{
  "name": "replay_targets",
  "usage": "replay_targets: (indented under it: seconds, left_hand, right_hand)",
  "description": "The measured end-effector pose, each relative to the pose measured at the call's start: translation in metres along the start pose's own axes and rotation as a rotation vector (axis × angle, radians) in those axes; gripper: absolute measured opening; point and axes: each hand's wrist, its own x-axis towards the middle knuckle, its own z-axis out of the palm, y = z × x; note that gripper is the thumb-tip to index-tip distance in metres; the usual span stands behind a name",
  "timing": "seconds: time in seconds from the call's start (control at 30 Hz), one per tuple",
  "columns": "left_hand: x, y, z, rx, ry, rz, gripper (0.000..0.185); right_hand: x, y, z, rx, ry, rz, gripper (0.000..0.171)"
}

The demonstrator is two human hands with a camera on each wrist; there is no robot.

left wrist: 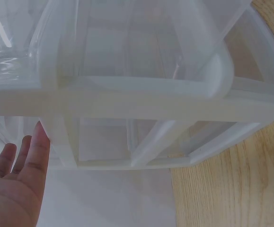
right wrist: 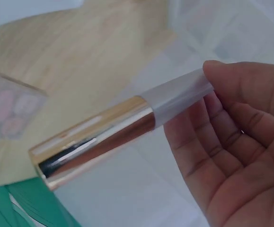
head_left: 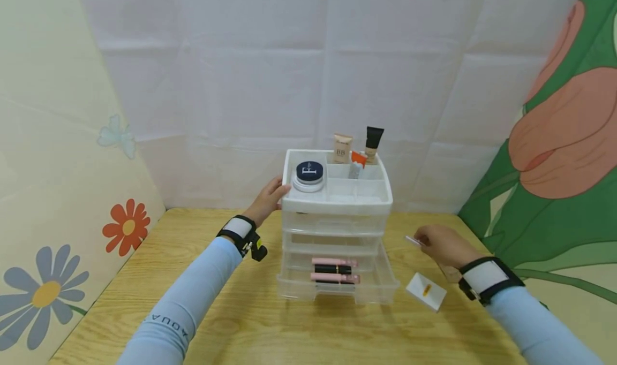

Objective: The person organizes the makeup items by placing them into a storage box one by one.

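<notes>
My left hand [head_left: 266, 200] rests against the left side of a white, clear-drawered organizer [head_left: 337, 207], near its top tray. In the left wrist view its extended fingers [left wrist: 35, 156] touch the white frame. Out to the right, my right hand [head_left: 445, 244] pinches a slim cosmetic tube [right wrist: 113, 135] by its pale end, thumb against fingers; the shiny rose-gold cap points away from the hand. The bottom drawer [head_left: 295, 290] is pulled out, with pink tubes [head_left: 332, 276] and a black tube [head_left: 328, 269] lying in it.
On the top tray sit a round dark-lidded jar [head_left: 309, 173], a beige BB tube [head_left: 343, 147], a black-capped tube [head_left: 373, 139] and an orange-ended tube [head_left: 356, 164]. A white box [head_left: 426, 291] lies right of the drawer. Near it is a clear case with pink ovals [right wrist: 9, 109].
</notes>
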Motion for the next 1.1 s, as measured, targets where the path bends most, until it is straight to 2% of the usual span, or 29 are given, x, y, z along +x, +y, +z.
replay_targets:
  seconds: [0.23,0.43,0.63,0.93,1.1]
  left_hand:
    - [-0.002,0.002,0.001,-0.003,0.006,0.0,0.05]
    - [0.004,-0.006,-0.002,-0.008,0.004,0.004,0.051]
    - [0.013,-0.022,-0.007,-0.017,0.02,0.0,0.049]
    - [0.014,-0.026,-0.006,-0.023,0.026,0.037,0.054]
    - [0.014,-0.025,-0.004,-0.056,0.021,0.052,0.051]
  right_hand:
    - [-0.008,-0.023,-0.02,-0.036,0.069,-0.099,0.011]
    - [-0.011,-0.048,-0.034,-0.086,0.12,-0.183,0.012]
    - [-0.011,-0.078,-0.046,-0.123,0.093,-0.23,0.012]
    - [-0.001,-0.11,-0.049,-0.141,0.101,-0.34,0.011]
    - [0.009,-0.129,-0.048,-0.177,0.065,-0.373,0.013]
